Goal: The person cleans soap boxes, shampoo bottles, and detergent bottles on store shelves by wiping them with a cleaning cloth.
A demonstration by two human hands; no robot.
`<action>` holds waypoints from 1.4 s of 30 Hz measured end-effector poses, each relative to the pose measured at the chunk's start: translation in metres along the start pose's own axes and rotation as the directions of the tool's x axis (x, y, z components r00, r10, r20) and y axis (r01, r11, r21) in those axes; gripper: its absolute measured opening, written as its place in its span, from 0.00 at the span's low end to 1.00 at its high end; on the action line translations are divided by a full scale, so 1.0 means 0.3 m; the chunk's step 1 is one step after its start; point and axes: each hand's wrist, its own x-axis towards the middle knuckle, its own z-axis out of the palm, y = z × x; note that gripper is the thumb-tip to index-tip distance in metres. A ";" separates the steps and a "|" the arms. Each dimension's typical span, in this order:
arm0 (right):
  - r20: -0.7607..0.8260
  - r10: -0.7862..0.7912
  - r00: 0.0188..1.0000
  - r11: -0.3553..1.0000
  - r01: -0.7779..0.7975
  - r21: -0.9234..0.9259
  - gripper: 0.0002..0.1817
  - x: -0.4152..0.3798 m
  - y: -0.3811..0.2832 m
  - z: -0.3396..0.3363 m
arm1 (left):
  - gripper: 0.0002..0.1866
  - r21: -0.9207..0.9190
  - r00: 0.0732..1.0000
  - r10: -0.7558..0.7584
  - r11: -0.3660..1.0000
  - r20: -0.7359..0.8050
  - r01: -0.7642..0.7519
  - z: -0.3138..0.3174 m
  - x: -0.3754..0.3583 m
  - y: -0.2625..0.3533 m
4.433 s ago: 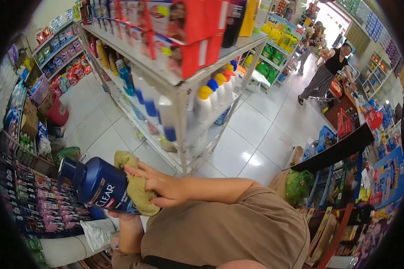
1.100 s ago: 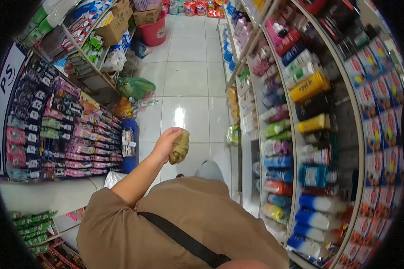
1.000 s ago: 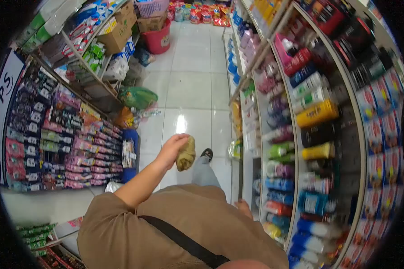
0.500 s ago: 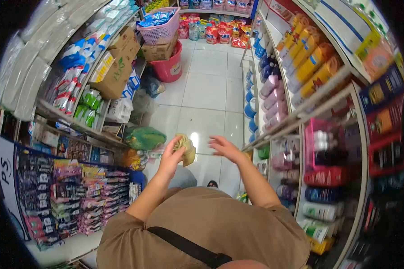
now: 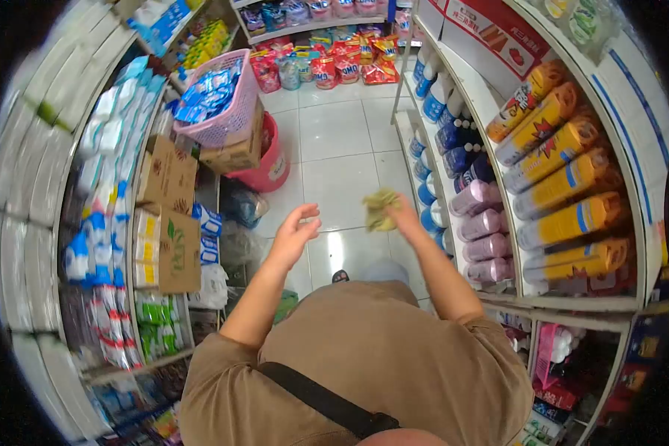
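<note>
A crumpled yellow-green cloth [image 5: 380,209] is held in my right hand [image 5: 403,215], above the white floor tiles in the middle of the aisle. My fingers close around its right side, and part of the grip is hidden by the hand. To the left, my left hand [image 5: 297,234] hovers with nothing in it, its fingers apart and slightly bent. Neither hand touches a shelf. The shelf of yellow-orange spray cans [image 5: 565,212] is off to the right of my right hand, with pink-capped bottles [image 5: 487,223] nearer to it.
On the left, a pink basket [image 5: 227,123] of blue packets rests on a cardboard box [image 5: 230,157] over a red tub [image 5: 271,175]. Shelves with packets and a brown carton [image 5: 178,253] line that side. Red detergent bags [image 5: 324,73] stand at the aisle's far end.
The cloth has passed from my left hand to my right hand. My view has moved forward along the aisle, and the basket and spray cans appear closer.
</note>
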 end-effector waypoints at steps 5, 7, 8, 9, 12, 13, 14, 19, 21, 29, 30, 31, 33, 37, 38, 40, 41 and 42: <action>-0.221 0.099 0.970 0.957 -0.153 -0.244 0.21 0.387 0.130 -0.267 | 0.21 -0.001 0.997 -0.045 0.999 0.070 0.045 -0.069 0.430 0.085; -0.306 0.168 0.937 0.958 -0.229 -0.175 0.23 0.576 0.213 -0.346 | 0.20 0.021 0.998 -0.057 0.998 0.041 0.057 -0.070 0.611 0.053; -0.360 0.187 0.914 0.962 -0.244 -0.119 0.23 0.683 0.265 -0.384 | 0.20 0.031 0.998 -0.064 0.997 0.026 0.064 -0.064 0.701 0.046; -0.410 0.203 0.889 0.966 -0.251 -0.066 0.24 0.789 0.278 -0.427 | 0.20 0.038 0.996 -0.082 0.996 0.027 0.081 -0.052 0.794 0.058; -0.482 -0.124 0.867 0.867 -0.142 -0.478 0.22 1.042 0.125 -0.535 | 0.20 0.086 0.994 -0.107 0.991 0.029 0.105 -0.046 1.023 0.120; -0.476 -0.287 0.831 0.773 -0.093 -0.627 0.24 1.129 0.095 -0.560 | 0.20 0.105 0.997 -0.073 0.992 0.034 0.069 -0.052 1.104 0.162; -0.510 -0.212 0.834 0.744 -0.201 -0.637 0.26 1.200 0.066 -0.574 | 0.20 0.124 0.999 -0.033 0.992 0.040 0.028 -0.062 1.191 0.208; -0.643 -0.009 0.766 0.653 -0.482 -0.584 0.38 1.557 -0.133 -0.681 | 0.19 0.374 0.972 0.224 0.909 -0.065 -0.184 -0.130 1.574 0.304; -0.683 -0.051 0.729 0.658 -0.490 -0.572 0.38 1.693 -0.020 -0.727 | 0.19 0.345 0.984 0.168 0.929 -0.067 -0.135 -0.158 1.715 0.320; -0.858 -0.102 0.504 0.602 -0.655 -0.456 0.27 1.785 0.024 -0.692 | 0.18 0.364 0.998 0.052 0.929 0.040 -0.063 -0.301 2.481 0.376; -0.880 -0.151 0.450 0.592 -0.672 -0.445 0.27 1.804 0.023 -0.692 | 0.17 0.369 0.996 0.047 0.927 0.073 -0.070 -0.280 2.570 0.455; -0.902 -0.203 0.382 0.587 -0.689 -0.424 0.27 1.834 0.021 -0.702 | 0.16 0.400 0.986 0.106 0.904 0.128 -0.149 -0.265 2.670 0.506; -0.901 -0.290 0.322 0.652 -0.623 -0.433 0.25 1.874 -0.013 -0.709 | 0.15 0.439 0.941 0.201 0.844 0.273 -0.308 -0.208 2.862 0.585; -0.951 -0.101 0.291 0.550 -0.781 -0.297 0.22 1.888 -0.041 -0.700 | 0.14 0.388 0.833 0.153 0.830 0.531 -0.400 0.012 3.129 0.682; -0.946 -0.109 0.304 0.578 -0.755 -0.309 0.21 1.881 -0.067 -0.690 | 0.13 0.364 0.795 0.116 0.843 0.595 -0.396 0.060 3.182 0.680; -0.944 -0.184 0.273 0.602 -0.728 -0.328 0.20 1.890 -0.082 -0.683 | 0.13 0.297 0.703 0.053 0.882 0.709 -0.367 0.162 3.282 0.650; -0.941 -0.245 0.232 0.592 -0.733 -0.335 0.20 1.901 -0.056 -0.680 | 0.12 0.260 0.651 0.023 0.906 0.759 -0.335 0.223 3.323 0.628; -0.932 -0.300 0.201 0.577 -0.740 -0.345 0.19 1.904 -0.047 -0.683 | 0.12 0.287 0.654 -0.033 0.914 0.756 -0.286 0.288 3.332 0.629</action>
